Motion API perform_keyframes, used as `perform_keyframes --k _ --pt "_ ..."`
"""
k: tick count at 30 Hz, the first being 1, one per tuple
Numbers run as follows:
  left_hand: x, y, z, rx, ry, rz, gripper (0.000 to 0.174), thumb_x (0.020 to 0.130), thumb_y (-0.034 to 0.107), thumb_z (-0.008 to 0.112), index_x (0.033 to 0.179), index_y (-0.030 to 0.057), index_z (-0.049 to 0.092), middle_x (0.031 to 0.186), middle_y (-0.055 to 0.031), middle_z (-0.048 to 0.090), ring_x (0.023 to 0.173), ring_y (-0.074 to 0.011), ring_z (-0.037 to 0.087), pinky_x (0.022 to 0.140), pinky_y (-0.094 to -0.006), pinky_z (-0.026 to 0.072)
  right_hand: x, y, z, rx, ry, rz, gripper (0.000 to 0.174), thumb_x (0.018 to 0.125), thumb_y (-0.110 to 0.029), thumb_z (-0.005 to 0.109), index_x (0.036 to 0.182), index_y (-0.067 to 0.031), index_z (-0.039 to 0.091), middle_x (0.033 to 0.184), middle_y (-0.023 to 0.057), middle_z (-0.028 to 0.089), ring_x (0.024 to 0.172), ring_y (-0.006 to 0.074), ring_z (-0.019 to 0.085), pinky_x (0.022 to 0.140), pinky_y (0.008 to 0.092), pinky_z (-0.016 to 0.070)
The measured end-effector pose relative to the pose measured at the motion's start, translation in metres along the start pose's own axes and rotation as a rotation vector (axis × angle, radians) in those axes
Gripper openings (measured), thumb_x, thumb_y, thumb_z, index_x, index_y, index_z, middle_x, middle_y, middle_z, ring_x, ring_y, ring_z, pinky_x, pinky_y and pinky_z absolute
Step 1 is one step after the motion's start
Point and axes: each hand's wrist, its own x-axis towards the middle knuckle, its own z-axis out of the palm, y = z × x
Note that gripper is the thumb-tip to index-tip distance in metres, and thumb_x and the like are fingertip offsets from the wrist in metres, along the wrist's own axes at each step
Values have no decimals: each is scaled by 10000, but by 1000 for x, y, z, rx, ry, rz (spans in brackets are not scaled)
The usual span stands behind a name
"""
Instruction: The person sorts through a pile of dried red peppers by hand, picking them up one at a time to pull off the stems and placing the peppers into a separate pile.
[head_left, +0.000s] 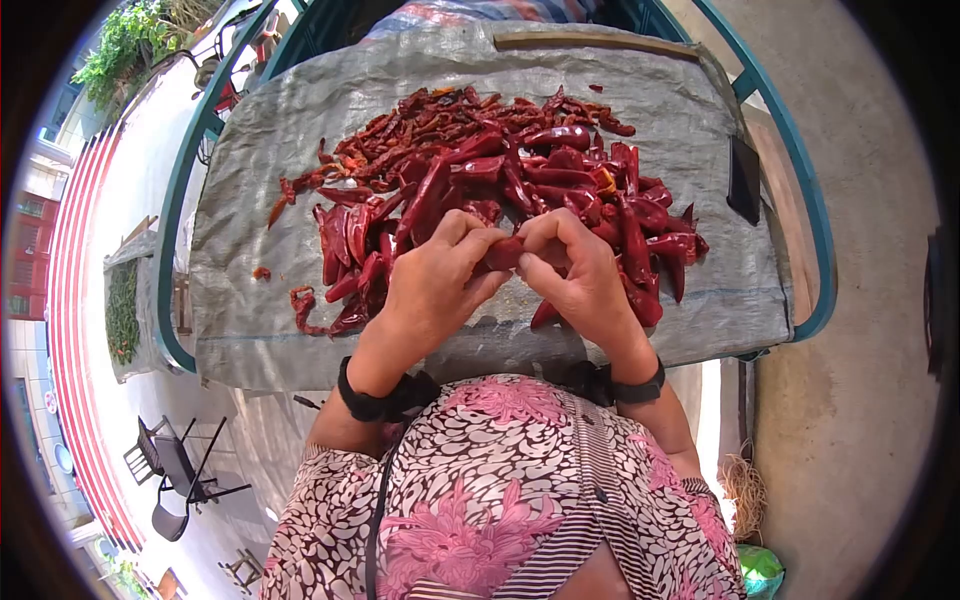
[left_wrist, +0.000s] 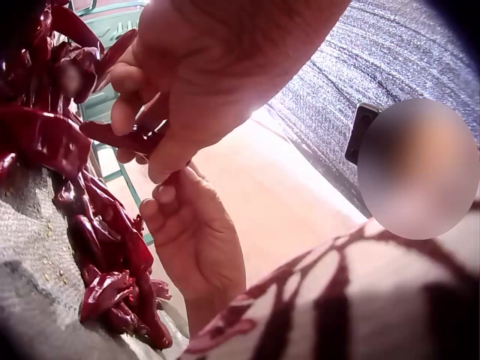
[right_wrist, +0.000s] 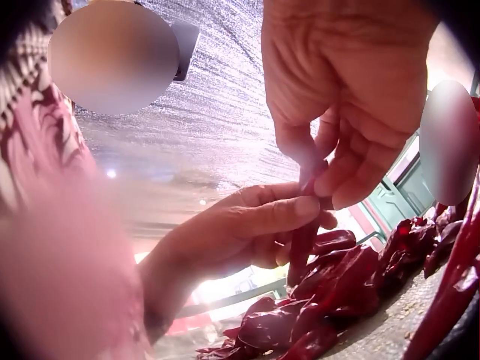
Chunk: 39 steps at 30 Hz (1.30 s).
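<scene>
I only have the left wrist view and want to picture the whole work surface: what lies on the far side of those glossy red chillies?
Observer: In the head view, smaller shrivelled chillies lie spread just beyond the glossy red chillies.
Operator: And where over the pile is the handwork?
Observer: At its near side, around the middle: the left hand and right hand pinch one red chilli between them.
Operator: Anything besides chillies on the sheet?
Observer: Yes, a flat black rectangular object near the right edge of the grey woven sheet; I can't tell for sure what it is.
</scene>
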Motion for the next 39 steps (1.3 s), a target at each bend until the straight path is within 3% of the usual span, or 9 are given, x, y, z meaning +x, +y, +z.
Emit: perform_keyframes --k 4,8,9,12,20,28,33,36,39 --pt "-1 -1 -3 -54 -11 32 423 878 150 777 1276 67 661 1062 -119 697 834 -271 709 722 -341 556 2 -3 -1 220 16 75 163 969 -37 642 1124 -18 599 929 35 668 771 62 631 678 248 530" --pt "-1 -9 -9 -143 107 -182 424 895 225 761 1270 53 663 1100 -168 715 919 -332 713 761 -372 562 1 -13 -23 -200 -154 312 193 985 -109 642 1169 -58 615 924 113 704 742 148 684 695 303 565" --pt "2 -13 -11 -132 146 -190 481 902 203 763 1331 35 628 1064 -164 710 890 -318 714 763 -359 552 -4 -7 -28 -382 -226 201 204 953 -28 637 1156 -53 630 970 33 687 736 139 687 656 285 541" --pt "8 -11 -11 -57 386 -129 555 854 98 804 1370 57 602 1167 -117 634 644 -207 570 651 -322 507 -25 3 -36 -870 -281 -45 203 899 -48 622 1094 -90 660 1007 93 700 850 348 708 710 448 560" --pt "6 3 0 -267 100 -35 338 896 33 739 1228 52 681 1096 -48 606 645 -65 494 621 -232 440 -26 7 -35 -820 -284 -81 187 833 18 598 973 -99 638 1034 80 662 875 347 698 681 438 554" --pt "-5 3 25 131 -299 5 527 825 206 809 1285 76 588 1064 -138 615 847 -371 689 723 -465 565 -6 -7 -30 -637 -2 -351 302 735 110 666 966 -82 694 1039 67 649 957 288 680 759 382 570" --pt "-8 -17 48 143 -237 37 372 814 158 783 1115 50 593 985 -139 620 842 -374 674 700 -465 549 7 4 -18 -523 145 -458 317 794 104 667 1055 -72 701 1071 80 656 965 306 671 773 398 561" --pt "-5 -13 33 -8 -162 78 308 824 128 768 1061 38 593 945 -141 626 822 -368 662 688 -453 526 6 1 -17 -506 264 -371 269 867 16 700 1113 -92 703 1072 80 679 923 298 689 746 384 555" --pt "-3 -10 25 -120 -122 60 252 845 100 746 1043 30 608 917 -138 624 798 -344 654 679 -424 511 -8 -9 -20 -480 107 25 235 917 -113 726 1150 -107 696 1022 98 707 860 297 714 697 370 546"
